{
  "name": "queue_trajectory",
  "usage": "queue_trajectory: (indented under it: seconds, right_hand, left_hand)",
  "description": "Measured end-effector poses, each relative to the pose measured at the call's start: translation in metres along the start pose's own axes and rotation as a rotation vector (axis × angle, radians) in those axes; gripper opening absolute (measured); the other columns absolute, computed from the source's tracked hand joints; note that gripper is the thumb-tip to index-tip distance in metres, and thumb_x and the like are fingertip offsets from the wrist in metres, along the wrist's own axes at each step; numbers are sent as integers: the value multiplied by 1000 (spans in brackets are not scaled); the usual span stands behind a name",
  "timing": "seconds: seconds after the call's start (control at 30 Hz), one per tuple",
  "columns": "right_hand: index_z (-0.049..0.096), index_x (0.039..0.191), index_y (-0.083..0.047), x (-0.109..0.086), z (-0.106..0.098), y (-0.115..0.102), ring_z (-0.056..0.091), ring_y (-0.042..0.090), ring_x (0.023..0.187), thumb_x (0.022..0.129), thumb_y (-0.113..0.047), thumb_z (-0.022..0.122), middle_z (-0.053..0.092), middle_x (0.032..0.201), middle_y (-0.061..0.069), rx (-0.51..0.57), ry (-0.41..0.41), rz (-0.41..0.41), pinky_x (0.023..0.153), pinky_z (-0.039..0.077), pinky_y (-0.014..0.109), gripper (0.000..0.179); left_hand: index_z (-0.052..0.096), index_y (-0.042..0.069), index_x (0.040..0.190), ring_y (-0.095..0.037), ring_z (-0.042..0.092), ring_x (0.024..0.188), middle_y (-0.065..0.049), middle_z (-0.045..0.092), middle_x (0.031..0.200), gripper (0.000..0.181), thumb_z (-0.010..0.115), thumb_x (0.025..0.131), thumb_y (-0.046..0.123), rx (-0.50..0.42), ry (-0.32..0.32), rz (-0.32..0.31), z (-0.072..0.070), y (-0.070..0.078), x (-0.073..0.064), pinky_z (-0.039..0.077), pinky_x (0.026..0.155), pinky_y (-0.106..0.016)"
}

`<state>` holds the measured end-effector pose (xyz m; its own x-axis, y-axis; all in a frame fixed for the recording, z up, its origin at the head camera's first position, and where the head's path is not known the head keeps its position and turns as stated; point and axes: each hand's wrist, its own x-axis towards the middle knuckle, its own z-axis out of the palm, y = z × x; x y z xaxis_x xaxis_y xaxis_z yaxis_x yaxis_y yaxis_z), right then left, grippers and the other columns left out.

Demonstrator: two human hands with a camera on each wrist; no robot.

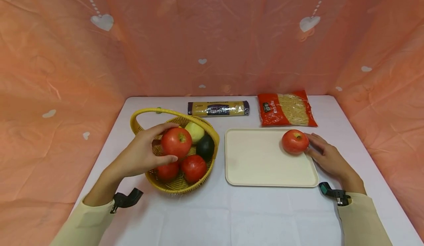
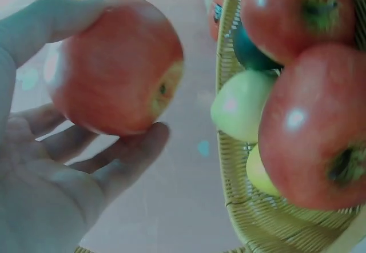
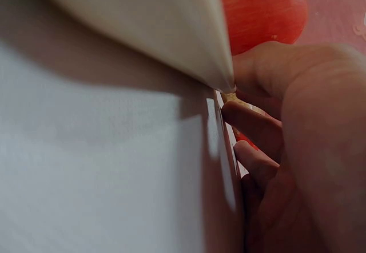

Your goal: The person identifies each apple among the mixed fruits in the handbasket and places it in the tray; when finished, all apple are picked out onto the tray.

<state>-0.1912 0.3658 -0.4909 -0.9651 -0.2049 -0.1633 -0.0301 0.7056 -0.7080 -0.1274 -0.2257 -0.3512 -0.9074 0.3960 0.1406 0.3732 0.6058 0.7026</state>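
Note:
A red apple is held by my left hand above the yellow wicker basket, fingers on its far side and thumb on its near side. The left wrist view shows this apple apart from the basket's fruit. In the basket lie two more red apples, a dark green fruit and a pale green fruit. My right hand grips the right edge of the cream tray, thumb at the rim. Another red apple sits on the tray, beside that hand's fingertips.
A yellow and purple pasta packet lies behind the basket. A red bag of pasta lies behind the tray. The basket's arched handle leans up toward the back left. White cloth covers the table, with orange curtains around it.

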Motion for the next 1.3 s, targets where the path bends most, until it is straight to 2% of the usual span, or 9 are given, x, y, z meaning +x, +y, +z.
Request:
queue_trajectory:
  seconds: [0.1,0.17,0.37,0.5,0.6,0.77,1.0,1.1,1.3]
  right_hand:
    - [37,172,-14,0,0,1,9,56,166,113,-34,61,16,180,29,0,2,-1,120,16,88,67]
    - [37,172,-14,-1,0,1,9,56,166,113,-35,61,15,180,29,4,1,0,120,16,88,67]
    - [37,172,-14,-3,0,0,8,56,166,112,-36,61,15,180,29,9,5,3,120,16,88,68]
    - [35,172,-14,-3,-1,-1,8,57,166,113,-36,61,14,180,29,9,3,10,120,15,88,68]
    - [35,173,-14,-4,-1,-1,7,56,166,113,-37,60,13,181,29,13,-2,18,120,15,88,69]
    - [37,171,-11,-3,-1,-2,8,56,166,113,-31,60,15,180,29,7,11,4,122,15,86,66]
    - [38,171,-11,1,0,-2,8,54,167,113,-29,60,16,180,28,-6,8,-6,123,15,85,65]
    - [37,171,-12,1,0,-2,8,54,167,113,-31,60,16,181,28,-5,5,2,123,15,85,65]
    - [39,171,-11,1,0,-1,9,55,167,112,-29,60,16,180,29,-4,8,-4,123,15,85,65]
  left_hand:
    - [59,16,153,-25,71,125,-5,70,143,82,98,81,12,-80,17,7,5,4,-7,59,105,-25]
    - [59,17,154,-23,72,124,-3,70,142,83,98,81,13,-126,14,14,9,6,-11,57,105,-20]
    - [59,21,157,-20,70,126,0,69,145,85,98,82,13,-258,-26,75,31,14,-18,58,108,-28]
    - [58,21,158,-21,68,130,0,67,149,88,97,80,8,-347,-87,131,52,23,-15,58,111,-32]
    - [55,20,160,-20,66,135,0,64,153,89,96,81,8,-367,-139,151,68,30,-10,56,113,-32]
    - [55,15,160,-18,65,138,2,64,154,87,94,83,9,-412,-194,163,99,38,3,55,116,-34]
    - [58,13,156,-16,67,133,-1,68,150,82,95,84,16,-374,-157,186,143,54,28,58,113,-36]
    - [58,11,156,-15,67,132,-3,68,150,80,95,85,18,-369,-162,170,161,62,41,57,113,-34]
    - [56,13,158,-6,66,125,-1,68,150,81,95,86,19,-353,-213,134,203,78,72,54,109,-23]
